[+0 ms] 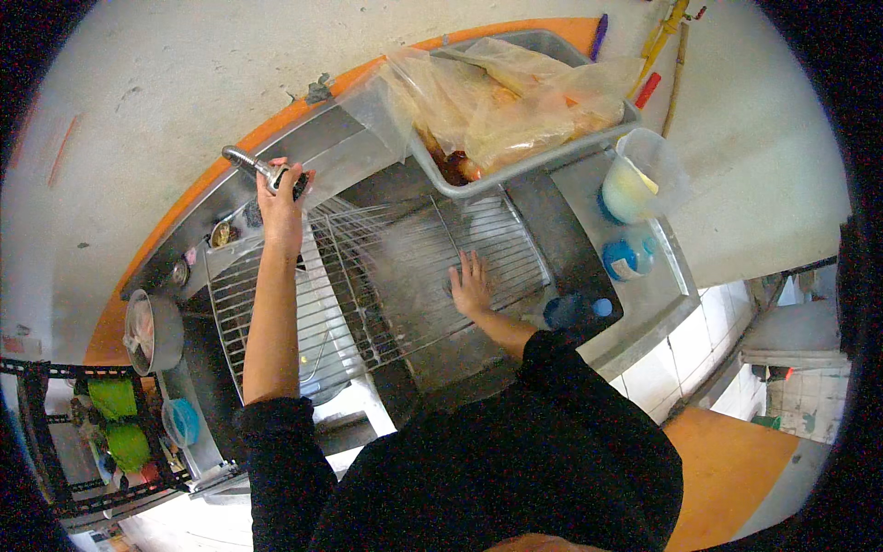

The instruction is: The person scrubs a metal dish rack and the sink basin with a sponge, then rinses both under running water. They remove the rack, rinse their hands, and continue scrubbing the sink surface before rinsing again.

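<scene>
My left hand (281, 200) is closed around a spray faucet head (288, 182) on a flexible metal hose. Water fans out from it to the right. The spray falls on a wire rack (386, 276), which lies across the stainless steel sink (448, 376). On the right part of the rack, my right hand (472, 288) rests with fingers spread, palm down. A blurred greyish patch shows by its thumb; whether something is under the palm cannot be made out.
A grey plastic tub (441, 181) with a plastic bag (524, 96) over its contents sits behind the sink. To the right are a plastic pitcher (631, 186), a blue bottle (624, 261) and a dark blue bottle (567, 312). A pot (165, 334) and blue-filled container (181, 422) stand left.
</scene>
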Available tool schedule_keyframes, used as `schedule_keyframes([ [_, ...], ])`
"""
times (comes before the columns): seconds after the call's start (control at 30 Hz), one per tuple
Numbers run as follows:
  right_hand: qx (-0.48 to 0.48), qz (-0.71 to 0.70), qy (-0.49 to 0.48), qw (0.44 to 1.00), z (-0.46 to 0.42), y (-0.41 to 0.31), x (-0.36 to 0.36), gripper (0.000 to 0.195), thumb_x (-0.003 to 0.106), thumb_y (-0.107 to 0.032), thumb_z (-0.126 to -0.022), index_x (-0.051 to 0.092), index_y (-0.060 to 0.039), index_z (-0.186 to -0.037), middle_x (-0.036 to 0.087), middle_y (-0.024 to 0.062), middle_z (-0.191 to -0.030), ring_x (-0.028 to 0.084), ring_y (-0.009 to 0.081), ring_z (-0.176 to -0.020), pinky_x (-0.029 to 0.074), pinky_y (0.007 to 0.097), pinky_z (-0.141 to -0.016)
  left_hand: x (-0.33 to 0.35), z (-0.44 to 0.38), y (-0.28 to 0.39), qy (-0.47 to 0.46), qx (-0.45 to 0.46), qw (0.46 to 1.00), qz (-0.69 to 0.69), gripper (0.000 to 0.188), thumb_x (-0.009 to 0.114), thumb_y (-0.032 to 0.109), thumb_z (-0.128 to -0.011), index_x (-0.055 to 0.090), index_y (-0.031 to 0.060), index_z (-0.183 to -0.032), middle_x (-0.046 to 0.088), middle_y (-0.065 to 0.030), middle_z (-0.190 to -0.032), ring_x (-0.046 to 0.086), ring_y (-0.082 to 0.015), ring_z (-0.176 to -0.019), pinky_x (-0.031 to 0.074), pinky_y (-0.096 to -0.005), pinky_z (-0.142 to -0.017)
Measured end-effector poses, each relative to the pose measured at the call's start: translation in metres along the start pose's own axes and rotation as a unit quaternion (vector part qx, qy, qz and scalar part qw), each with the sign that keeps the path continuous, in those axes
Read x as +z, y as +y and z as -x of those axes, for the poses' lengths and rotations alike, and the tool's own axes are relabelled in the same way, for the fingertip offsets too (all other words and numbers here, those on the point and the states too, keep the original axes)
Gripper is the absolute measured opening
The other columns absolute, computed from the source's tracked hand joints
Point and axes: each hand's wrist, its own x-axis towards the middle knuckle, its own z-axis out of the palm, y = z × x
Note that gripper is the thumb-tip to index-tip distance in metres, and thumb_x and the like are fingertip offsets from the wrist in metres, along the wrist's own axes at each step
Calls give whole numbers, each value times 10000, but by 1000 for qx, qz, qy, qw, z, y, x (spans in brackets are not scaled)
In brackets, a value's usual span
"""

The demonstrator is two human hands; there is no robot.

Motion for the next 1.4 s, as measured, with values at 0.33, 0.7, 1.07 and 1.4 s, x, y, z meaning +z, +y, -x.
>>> schedule_keyframes([
  [0.33, -55, 51, 49, 996, -33, 9, 18, 515, 288, -467, -876, 252, -220, -1327, 191, 51, -1396, 165, 317, -1276, 103, 617, -961, 23, -18, -21, 52, 78, 996, -8, 307, 600, 34, -760, 400, 82, -988, 555, -69, -833, 556, -170, -754, 424, -278, -722],
  [0.7, 29, -81, 142, 986, -58, 74, 28, 469, 326, -371, -874, 312, -181, -1302, 307, 97, -1337, 301, 338, -1206, 225, 509, -964, 30, -41, -48, 66, 163, 976, -129, 312, 603, 35, -770, 390, 55, -997, 548, -65, -810, 558, -131, -722, 436, -237, -653],
  [1.07, 96, 46, 84, 991, -44, 105, -9, 236, 558, -113, -709, 594, -146, -940, 571, 69, -995, 526, 188, -924, 424, 377, -759, 1, -18, -24, 49, 79, 979, -182, 281, 612, 78, -769, 432, 67, -984, 535, -43, -792, 589, -140, -673, 435, -241, -648],
  [1.4, -43, -403, -91, 910, -59, 132, -6, 334, 428, 115, -684, 608, -32, -925, 620, 52, -829, 578, 135, -729, 461, 272, -591, 3, -10, -16, 38, 66, 985, -157, 284, 602, 78, -770, 428, 67, -994, 529, -40, -787, 600, -156, -685, 438, -257, -644],
])
